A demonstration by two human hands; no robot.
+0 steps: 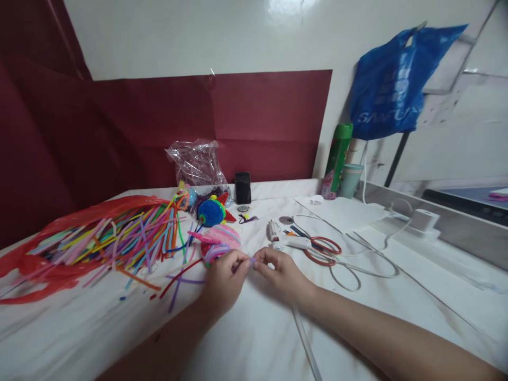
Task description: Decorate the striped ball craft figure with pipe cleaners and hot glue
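A short purple pipe cleaner [253,260] is pinched between both hands over the middle of the table. My left hand [227,278] has its fingers closed on one end, and my right hand [280,272] grips the other with thumb and forefinger. Just behind my left hand sits a pink striped craft ball [222,238] wound in colourful strands. A blue craft ball [211,211] with red and green parts lies farther back. Beyond my right hand are a white glue gun [293,242] and scissors with orange-red handles [326,246]. A clear glue stick [305,341] extends below my right wrist.
Many coloured pipe cleaners [130,235] spread over a red plastic bag [51,286] on the left. Toward the back stand a black phone [243,188], a green spray can [337,159] and a pale green cup [351,180]. White cable [381,264] loops across the right.
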